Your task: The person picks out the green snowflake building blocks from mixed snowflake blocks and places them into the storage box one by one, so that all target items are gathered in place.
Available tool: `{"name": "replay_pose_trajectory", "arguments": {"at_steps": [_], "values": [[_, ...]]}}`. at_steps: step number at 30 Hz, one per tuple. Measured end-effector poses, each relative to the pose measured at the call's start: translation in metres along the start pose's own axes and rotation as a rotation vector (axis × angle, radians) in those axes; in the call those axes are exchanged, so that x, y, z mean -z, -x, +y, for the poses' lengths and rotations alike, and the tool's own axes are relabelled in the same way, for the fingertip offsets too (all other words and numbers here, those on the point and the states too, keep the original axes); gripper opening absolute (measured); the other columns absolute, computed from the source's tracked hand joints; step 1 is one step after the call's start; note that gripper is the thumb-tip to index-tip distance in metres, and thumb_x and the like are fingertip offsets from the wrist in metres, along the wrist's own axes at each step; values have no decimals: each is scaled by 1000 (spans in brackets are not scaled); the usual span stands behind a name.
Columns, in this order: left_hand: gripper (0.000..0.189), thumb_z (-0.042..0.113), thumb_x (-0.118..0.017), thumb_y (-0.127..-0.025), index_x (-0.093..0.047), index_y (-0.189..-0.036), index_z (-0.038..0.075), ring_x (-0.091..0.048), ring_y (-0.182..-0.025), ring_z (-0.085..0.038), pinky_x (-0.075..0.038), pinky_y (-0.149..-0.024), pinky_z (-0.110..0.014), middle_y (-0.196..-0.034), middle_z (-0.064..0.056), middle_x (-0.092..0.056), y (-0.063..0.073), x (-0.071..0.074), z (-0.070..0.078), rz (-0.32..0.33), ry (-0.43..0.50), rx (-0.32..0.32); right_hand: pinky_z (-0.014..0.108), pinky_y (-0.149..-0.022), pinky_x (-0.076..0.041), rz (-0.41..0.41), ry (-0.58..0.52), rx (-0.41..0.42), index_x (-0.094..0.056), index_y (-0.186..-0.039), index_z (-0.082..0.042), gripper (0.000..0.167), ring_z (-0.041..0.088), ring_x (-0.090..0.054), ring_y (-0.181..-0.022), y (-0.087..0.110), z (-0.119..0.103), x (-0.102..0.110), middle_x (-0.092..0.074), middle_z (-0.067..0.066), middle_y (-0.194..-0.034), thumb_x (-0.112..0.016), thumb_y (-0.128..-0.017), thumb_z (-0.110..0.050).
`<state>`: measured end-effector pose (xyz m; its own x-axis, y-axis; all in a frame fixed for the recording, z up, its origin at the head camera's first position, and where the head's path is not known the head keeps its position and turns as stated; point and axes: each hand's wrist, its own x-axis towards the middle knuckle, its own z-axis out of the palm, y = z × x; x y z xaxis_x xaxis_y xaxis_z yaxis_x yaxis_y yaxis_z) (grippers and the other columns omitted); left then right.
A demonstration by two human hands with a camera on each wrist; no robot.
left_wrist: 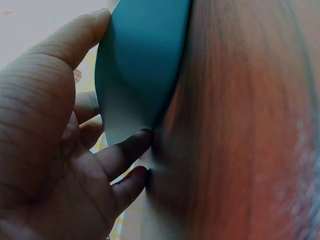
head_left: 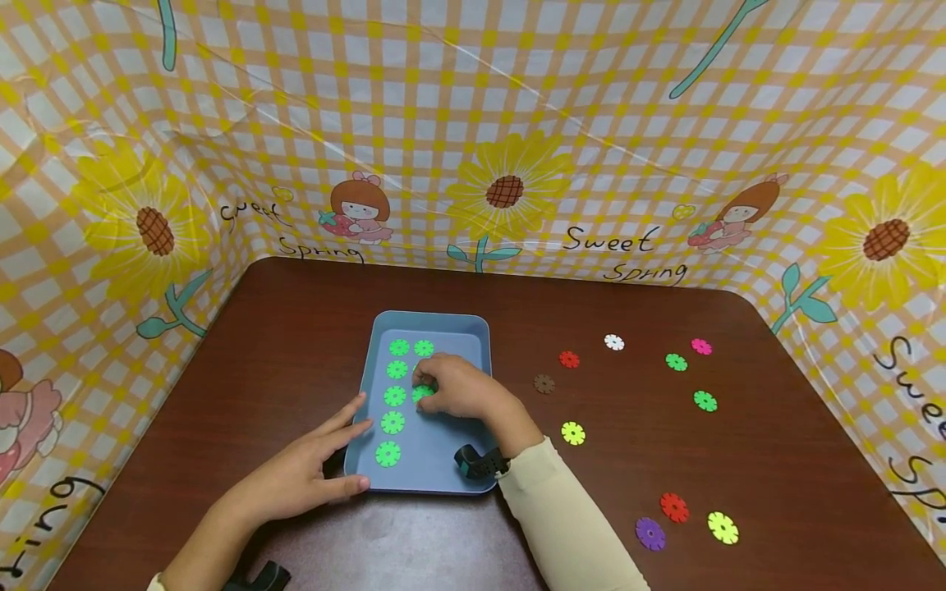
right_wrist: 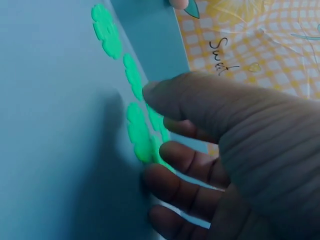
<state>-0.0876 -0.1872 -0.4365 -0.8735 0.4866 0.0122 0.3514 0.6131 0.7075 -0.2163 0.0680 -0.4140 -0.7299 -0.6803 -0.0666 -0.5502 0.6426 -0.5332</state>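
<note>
A blue-grey tray [head_left: 436,469] stands on the table with several green notched plastic discs [head_left: 395,396] lying flat in it, in a left column and a partly covered second column. My right hand [head_left: 461,387] reaches into the tray, thumb and fingers bent around another green disc [head_left: 423,393]. In the right wrist view that green disc [right_wrist: 137,132] lies between the spread thumb and fingertips, with no visible pinch. My left hand [head_left: 306,468] rests at the tray's near left side, fingers spread. The left wrist view shows its thumb touching the tray wall [left_wrist: 142,55].
Loose discs lie right of the tray: a brown disc [head_left: 544,384], red disc [head_left: 569,359], white disc [head_left: 614,342], yellow disc [head_left: 572,433], pink disc [head_left: 701,346], purple disc [head_left: 650,533] and others. A checked cloth [head_left: 414,107] with sunflowers surrounds the dark wooden table [head_left: 281,328].
</note>
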Motion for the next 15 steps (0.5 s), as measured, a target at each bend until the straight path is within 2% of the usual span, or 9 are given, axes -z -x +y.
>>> {"name": "replay_pose_trajectory", "arguments": {"at_steps": [7, 15], "values": [[77, 50, -69, -90, -44, -150, 9, -26, -146, -27, -36, -106, -57, -166, -1, -14, -1, 0, 1, -2, 9, 2, 29, -69, -48, -9, -89, 34, -68, -114, -4, 30, 14, -55, -80, 11, 0, 15, -62, 7, -102, -76, -87, -14], [79, 54, -67, -90, -43, -151, 10, -25, -147, -27, -36, -106, -57, -166, 0, -13, 0, -2, 1, -1, -1, 1, 29, -74, -50, 36, -66, 100, -65, -121, -1, 35, 22, -59, -90, 29, 9, 37, -64, 11, -115, -75, -90, -16]]}}
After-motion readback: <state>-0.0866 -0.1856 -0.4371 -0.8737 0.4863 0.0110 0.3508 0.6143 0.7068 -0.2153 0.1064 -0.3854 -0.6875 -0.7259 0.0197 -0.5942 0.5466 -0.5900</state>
